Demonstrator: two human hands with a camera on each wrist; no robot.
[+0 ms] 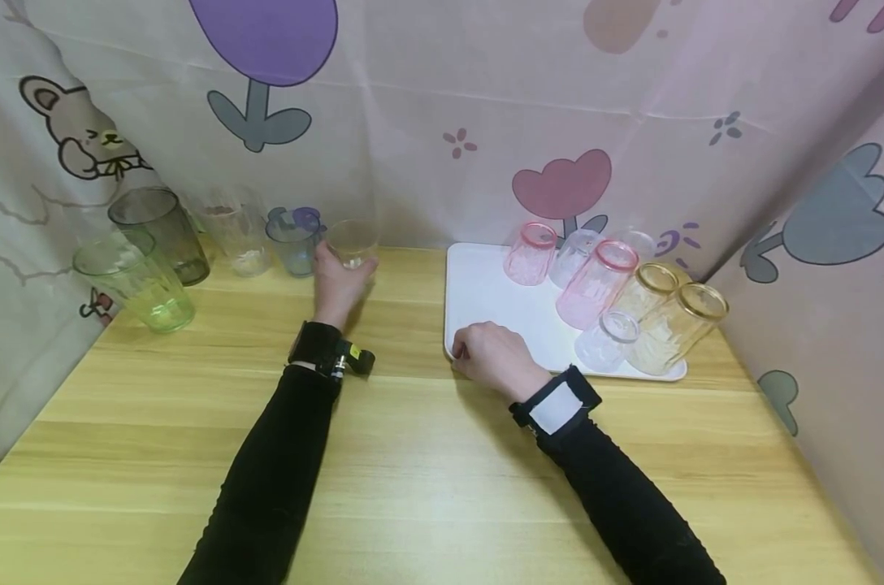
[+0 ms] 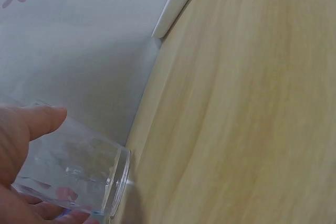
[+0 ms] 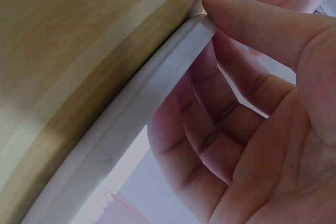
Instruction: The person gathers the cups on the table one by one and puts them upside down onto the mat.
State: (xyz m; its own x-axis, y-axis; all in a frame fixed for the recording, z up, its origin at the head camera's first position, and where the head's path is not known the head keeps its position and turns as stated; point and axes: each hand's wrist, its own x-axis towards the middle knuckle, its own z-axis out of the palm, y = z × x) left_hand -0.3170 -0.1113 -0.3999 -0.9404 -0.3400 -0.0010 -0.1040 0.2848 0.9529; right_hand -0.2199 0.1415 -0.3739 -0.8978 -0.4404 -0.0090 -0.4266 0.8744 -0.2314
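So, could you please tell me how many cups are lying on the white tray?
7 on the white tray: pink cup, two clear cups at the back, larger pink cup, small clear cup, two gold-rimmed cups. Overlap could hide another.

Even, soft, fairly bright light over the wooden table (image 1: 427,471); forearm shadows faint, falling just beside the sleeves. Head view sharp at centre, wide-angle bending toward the table's corners. Mild glare on the white tray (image 1: 486,301). Wrist views soft: the tray rim (image 3: 131,108) close up is blurred, the clear cup (image 2: 79,174) hazy
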